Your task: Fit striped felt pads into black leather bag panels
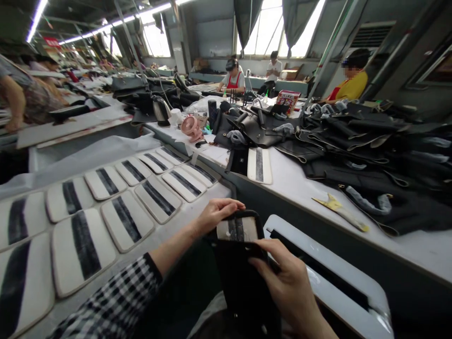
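Low in the middle of the head view, both hands hold a black leather-like bag piece (240, 278). A cream panel (251, 229) with a dark strip shows at its upper end, framed by a black edge. My left hand (217, 214) is closed over the upper left edge, its fingers curled at the top corner. My right hand (289, 273) grips the right side, thumb on the black face and fingers along the edge below the cream part. Small shiny spots, perhaps studs or holes, show near the bottom of the piece. Part of it lies hidden behind my right hand.
Cream panels (113, 221) with dark strips lie in rows on the left table. Black bag pieces (353, 141) are heaped at right. A yellow-stained flat strip (339, 212), pink fan (190, 128) and kettle (161, 110) rest on the worktable. A white machine (318, 254) stands beside my right hand. People sit beyond.
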Demonstrator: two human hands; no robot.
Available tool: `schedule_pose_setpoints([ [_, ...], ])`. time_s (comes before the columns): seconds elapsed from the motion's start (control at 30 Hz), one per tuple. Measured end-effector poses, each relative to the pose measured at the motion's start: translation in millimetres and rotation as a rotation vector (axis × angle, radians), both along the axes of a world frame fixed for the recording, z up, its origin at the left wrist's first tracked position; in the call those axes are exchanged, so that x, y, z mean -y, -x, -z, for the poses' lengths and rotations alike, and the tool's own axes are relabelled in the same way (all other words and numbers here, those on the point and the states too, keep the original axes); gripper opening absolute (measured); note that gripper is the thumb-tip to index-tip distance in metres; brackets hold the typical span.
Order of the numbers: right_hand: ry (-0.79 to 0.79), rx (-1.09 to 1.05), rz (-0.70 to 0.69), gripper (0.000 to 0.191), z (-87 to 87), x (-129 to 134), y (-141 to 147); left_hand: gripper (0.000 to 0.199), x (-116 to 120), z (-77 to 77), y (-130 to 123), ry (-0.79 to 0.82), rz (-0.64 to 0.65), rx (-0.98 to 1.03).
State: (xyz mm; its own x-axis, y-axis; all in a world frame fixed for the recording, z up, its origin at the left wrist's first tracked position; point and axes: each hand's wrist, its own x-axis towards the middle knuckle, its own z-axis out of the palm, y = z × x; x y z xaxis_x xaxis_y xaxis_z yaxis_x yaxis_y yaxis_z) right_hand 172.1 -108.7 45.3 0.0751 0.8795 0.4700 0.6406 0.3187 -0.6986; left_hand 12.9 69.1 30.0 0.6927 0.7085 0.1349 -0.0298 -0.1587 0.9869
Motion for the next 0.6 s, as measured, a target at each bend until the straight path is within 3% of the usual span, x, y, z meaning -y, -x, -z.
schedule_pose_setpoints([
  [0.13, 0.144, -0.165, 0.171, 0.014, 19.1, -16.6, -5.5, 0.063, 19.3, 20.4, 7.6, 0.445, -0.367, 0.335],
  [0.2, 0.121, -0.163, 0.259, 0.015, 34.1, -16.5, -4.7, 0.064, 31.4, 27.8, 12.7, 0.576, -0.424, 0.455],
  [0.27, 0.121, -0.166, 0.338, 0.018, 47.3, -13.9, -2.6, 0.067, 43.5, 31.8, 17.0, 0.644, -0.399, 0.534],
  [0.37, 0.163, -0.196, 0.393, 0.024, 61.7, -9.5, 5.1, 0.072, 58.3, 35.5, 17.2, 0.626, -0.387, 0.552],
  [0.6, -0.058, -0.106, 0.423, 0.037, 79.0, -4.7, 29.5, 0.051, 68.9, 48.4, -2.0, 0.376, -0.671, 0.392],
])
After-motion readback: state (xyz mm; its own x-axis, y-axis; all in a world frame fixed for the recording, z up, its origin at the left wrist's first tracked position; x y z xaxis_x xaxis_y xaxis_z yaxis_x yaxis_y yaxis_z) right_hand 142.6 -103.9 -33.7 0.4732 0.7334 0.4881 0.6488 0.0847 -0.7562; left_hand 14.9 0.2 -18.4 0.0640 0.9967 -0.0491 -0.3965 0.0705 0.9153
